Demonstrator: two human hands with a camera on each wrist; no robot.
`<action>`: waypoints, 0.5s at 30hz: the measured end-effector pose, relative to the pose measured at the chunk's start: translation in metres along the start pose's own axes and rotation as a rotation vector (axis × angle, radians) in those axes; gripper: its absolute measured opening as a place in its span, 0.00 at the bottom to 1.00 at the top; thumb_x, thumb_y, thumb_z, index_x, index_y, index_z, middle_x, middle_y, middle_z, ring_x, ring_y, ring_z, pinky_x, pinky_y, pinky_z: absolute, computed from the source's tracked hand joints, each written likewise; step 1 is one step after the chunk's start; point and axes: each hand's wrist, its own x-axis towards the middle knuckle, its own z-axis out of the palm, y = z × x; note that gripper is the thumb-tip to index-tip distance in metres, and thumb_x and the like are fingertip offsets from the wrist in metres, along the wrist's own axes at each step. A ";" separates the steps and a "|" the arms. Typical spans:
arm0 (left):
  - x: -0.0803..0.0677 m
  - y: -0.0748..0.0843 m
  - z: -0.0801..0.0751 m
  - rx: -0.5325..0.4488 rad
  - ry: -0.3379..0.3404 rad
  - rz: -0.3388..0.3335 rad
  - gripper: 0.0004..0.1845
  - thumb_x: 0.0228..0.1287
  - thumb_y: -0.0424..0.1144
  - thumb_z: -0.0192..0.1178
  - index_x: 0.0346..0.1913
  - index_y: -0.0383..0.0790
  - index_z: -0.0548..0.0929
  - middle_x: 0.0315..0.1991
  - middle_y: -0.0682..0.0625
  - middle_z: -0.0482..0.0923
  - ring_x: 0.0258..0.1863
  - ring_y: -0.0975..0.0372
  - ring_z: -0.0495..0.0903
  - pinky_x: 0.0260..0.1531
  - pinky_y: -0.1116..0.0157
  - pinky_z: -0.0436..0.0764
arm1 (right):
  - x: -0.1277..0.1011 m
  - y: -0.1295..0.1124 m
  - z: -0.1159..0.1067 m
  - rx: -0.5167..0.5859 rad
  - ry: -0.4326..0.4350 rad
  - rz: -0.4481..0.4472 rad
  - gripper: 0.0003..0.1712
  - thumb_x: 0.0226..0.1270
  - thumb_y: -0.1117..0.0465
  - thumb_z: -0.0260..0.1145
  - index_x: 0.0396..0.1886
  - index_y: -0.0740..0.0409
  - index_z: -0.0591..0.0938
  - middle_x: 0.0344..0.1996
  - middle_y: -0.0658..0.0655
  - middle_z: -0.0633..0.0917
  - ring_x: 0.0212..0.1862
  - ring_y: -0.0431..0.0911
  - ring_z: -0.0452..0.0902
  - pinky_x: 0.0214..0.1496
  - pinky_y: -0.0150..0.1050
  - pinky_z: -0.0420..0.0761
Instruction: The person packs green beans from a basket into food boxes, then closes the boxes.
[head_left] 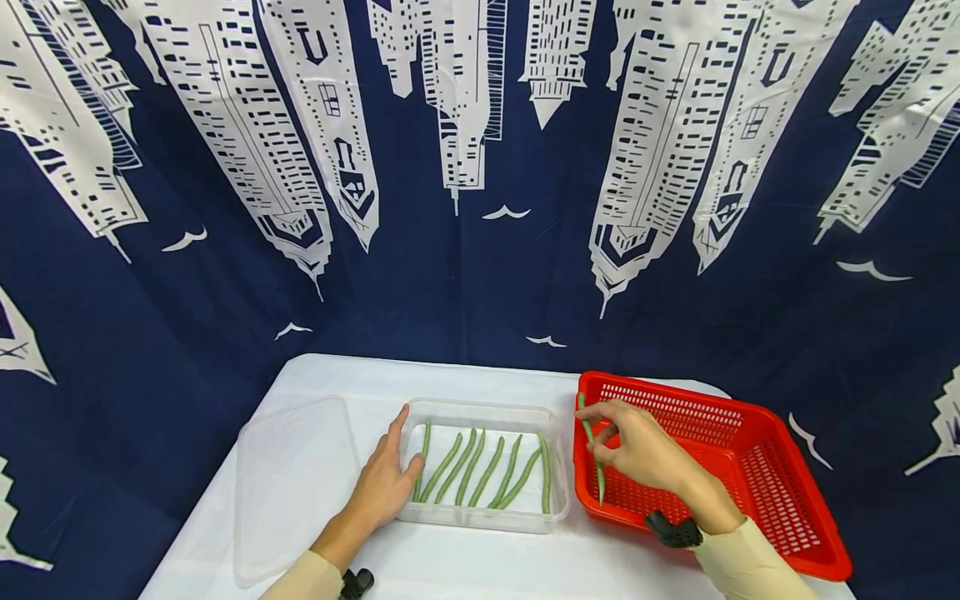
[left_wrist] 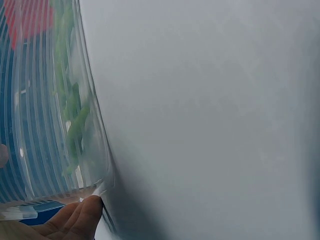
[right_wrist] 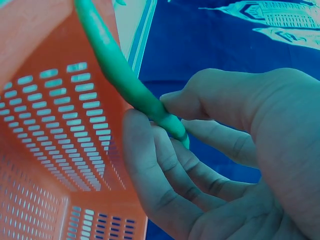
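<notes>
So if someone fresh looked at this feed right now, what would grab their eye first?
Probably the red basket at the table's right, where the right hand pinches a green bean over its left edge. Next, the clear container at the centre, holding a row of green beans, with the left hand resting on its left rim. Its clear lid lies at the left.

green bean [head_left: 591,446] | long, slim, near upright | pinched in right hand [head_left: 643,450] | over red basket's [head_left: 757,467] left wall
</notes>
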 end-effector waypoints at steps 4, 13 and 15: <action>0.000 0.001 0.000 0.002 -0.002 -0.003 0.46 0.86 0.42 0.62 0.97 0.55 0.53 0.81 0.28 0.76 0.79 0.28 0.79 0.76 0.26 0.79 | 0.003 -0.004 0.006 -0.005 -0.003 -0.004 0.26 0.72 0.71 0.77 0.69 0.61 0.89 0.63 0.62 0.93 0.44 0.38 0.91 0.45 0.32 0.91; 0.001 0.001 0.000 -0.004 -0.009 -0.002 0.46 0.86 0.42 0.62 0.98 0.56 0.53 0.82 0.27 0.75 0.79 0.28 0.79 0.75 0.26 0.80 | 0.006 -0.014 0.017 0.008 0.011 -0.019 0.27 0.71 0.72 0.77 0.70 0.62 0.90 0.60 0.60 0.93 0.43 0.37 0.89 0.43 0.31 0.91; 0.001 0.000 0.000 -0.004 -0.007 -0.006 0.46 0.86 0.42 0.62 0.98 0.55 0.52 0.82 0.28 0.75 0.79 0.28 0.79 0.76 0.26 0.80 | 0.008 -0.017 0.019 0.021 0.012 -0.023 0.27 0.71 0.73 0.76 0.69 0.60 0.90 0.60 0.60 0.93 0.42 0.37 0.90 0.44 0.31 0.91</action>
